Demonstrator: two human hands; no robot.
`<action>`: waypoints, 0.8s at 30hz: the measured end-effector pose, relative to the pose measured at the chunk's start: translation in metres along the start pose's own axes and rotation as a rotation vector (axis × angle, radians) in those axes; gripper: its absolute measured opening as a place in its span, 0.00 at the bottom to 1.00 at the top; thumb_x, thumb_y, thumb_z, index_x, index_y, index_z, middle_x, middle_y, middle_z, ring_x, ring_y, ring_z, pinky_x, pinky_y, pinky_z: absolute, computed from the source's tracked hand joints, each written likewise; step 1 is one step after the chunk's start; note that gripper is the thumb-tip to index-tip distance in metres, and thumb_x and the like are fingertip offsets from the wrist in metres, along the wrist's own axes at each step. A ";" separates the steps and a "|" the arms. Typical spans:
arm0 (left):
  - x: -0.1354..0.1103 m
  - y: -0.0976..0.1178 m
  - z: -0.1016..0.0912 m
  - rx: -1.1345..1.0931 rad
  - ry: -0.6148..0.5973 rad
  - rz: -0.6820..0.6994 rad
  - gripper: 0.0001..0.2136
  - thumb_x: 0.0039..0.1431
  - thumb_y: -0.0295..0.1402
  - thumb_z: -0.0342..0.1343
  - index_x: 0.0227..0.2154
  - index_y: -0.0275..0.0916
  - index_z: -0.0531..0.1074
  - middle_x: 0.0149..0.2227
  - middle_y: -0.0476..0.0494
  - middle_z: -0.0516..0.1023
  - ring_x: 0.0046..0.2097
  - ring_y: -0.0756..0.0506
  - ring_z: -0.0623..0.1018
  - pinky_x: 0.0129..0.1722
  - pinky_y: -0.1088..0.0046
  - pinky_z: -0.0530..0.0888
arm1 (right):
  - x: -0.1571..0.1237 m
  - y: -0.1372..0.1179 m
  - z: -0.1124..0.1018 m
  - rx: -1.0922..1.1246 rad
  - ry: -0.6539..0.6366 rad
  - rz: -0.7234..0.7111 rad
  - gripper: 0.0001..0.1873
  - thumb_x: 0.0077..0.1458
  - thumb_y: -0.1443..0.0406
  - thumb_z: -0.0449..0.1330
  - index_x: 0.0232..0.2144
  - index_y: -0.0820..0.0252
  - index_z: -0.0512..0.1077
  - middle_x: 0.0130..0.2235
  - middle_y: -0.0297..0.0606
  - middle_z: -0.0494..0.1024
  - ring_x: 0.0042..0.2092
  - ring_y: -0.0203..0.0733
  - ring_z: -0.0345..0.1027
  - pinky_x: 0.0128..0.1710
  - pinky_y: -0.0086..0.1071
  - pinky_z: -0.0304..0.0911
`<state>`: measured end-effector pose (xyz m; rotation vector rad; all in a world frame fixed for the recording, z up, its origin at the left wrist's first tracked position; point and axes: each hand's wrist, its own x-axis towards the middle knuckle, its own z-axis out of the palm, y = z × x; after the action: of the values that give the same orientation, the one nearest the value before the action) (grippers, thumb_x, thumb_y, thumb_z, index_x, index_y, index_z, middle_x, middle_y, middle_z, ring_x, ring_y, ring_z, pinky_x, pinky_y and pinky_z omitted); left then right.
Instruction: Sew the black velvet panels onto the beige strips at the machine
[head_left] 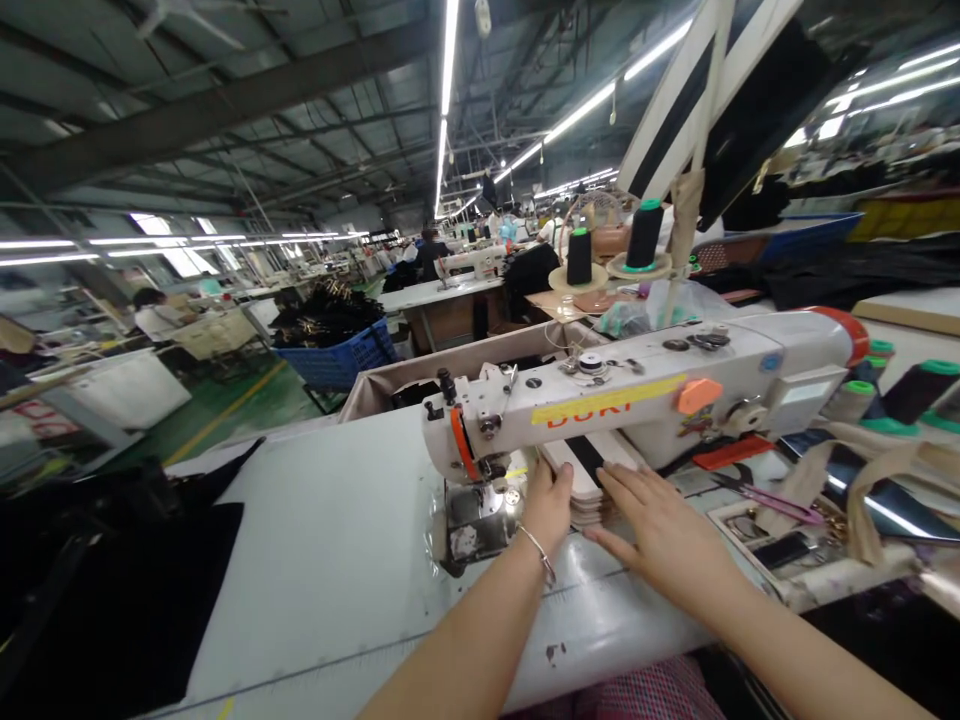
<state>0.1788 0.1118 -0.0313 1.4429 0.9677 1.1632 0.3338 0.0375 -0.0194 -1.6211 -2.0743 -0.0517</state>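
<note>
A white industrial sewing machine [645, 395] stands on a pale work table [322, 540]. Under its arm lies a stack of beige pieces with a black stripe [581, 470]. My left hand [547, 500] rests beside the presser foot [487, 500], fingers curled against the left edge of the stack; a thin bracelet circles that wrist. My right hand [660, 525] lies flat on the stack's right side, fingers stretched out and spread.
Black fabric [112, 580] is draped over the table's left end. Thread cones [645, 235], scissors [765, 495] and a tray of small parts [787, 545] sit to the right. A blue crate [345, 360] and other workers' stations fill the hall behind.
</note>
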 end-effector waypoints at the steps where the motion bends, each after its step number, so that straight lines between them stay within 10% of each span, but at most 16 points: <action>1: -0.007 0.000 -0.006 0.030 -0.016 0.026 0.18 0.62 0.39 0.52 0.53 0.39 0.69 0.57 0.39 0.70 0.61 0.40 0.65 0.63 0.63 0.56 | 0.005 -0.003 0.000 -0.047 0.005 -0.005 0.36 0.55 0.43 0.54 0.56 0.63 0.65 0.53 0.49 0.69 0.56 0.57 0.58 0.62 0.51 0.43; 8: -0.061 -0.001 -0.040 0.096 -0.077 -0.074 0.17 0.64 0.41 0.49 0.51 0.40 0.72 0.53 0.41 0.73 0.56 0.40 0.70 0.60 0.61 0.61 | 0.034 -0.013 0.002 -0.275 0.013 -0.014 0.26 0.60 0.47 0.48 0.33 0.62 0.74 0.37 0.49 0.71 0.44 0.56 0.62 0.48 0.49 0.57; 16: -0.077 -0.001 -0.043 0.009 -0.096 -0.104 0.16 0.64 0.41 0.50 0.44 0.36 0.74 0.43 0.40 0.76 0.46 0.41 0.74 0.48 0.65 0.71 | 0.030 0.003 -0.002 -0.326 -0.011 -0.041 0.29 0.61 0.45 0.45 0.47 0.58 0.71 0.43 0.46 0.72 0.45 0.52 0.63 0.43 0.43 0.59; 24: -0.088 0.005 -0.041 -0.048 -0.096 -0.102 0.14 0.63 0.40 0.51 0.43 0.35 0.74 0.41 0.40 0.77 0.44 0.42 0.75 0.45 0.66 0.71 | 0.037 -0.001 -0.003 -0.373 -0.027 -0.038 0.24 0.64 0.53 0.43 0.41 0.58 0.75 0.39 0.46 0.72 0.42 0.49 0.64 0.41 0.41 0.59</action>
<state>0.1198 0.0353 -0.0402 1.3827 0.9299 1.0272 0.3285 0.0699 -0.0010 -1.7993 -2.2138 -0.4571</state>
